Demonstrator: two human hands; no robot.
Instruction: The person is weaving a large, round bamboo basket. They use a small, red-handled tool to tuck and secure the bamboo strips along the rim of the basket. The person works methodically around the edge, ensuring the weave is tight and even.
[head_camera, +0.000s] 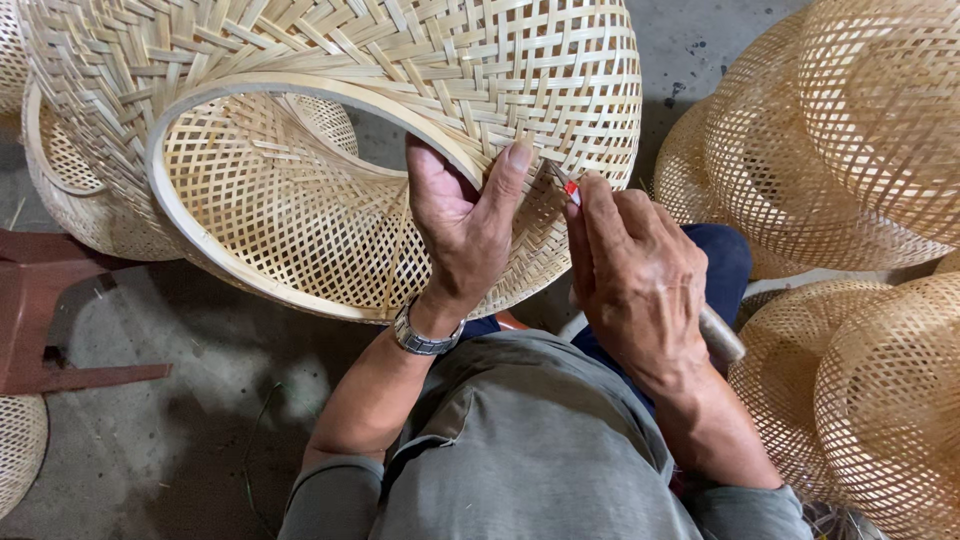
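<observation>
A large woven bamboo basket (330, 120) lies tilted on my lap, its open mouth facing left and down. My left hand (462, 225) grips the basket's rim, thumb outside and fingers hooked inside; a metal watch sits on the wrist. My right hand (632, 275) holds a knife (722, 335) with a pale wooden handle that sticks out below the palm; a red collar and the blade tip show at the fingertips, pressed against the woven wall close to the left thumb.
Stacks of similar woven baskets (850, 140) stand at the right, more (870, 400) at the lower right, another (80, 200) behind at the left. A dark red wooden stool (50, 320) stands at the left on the grey concrete floor (170, 440).
</observation>
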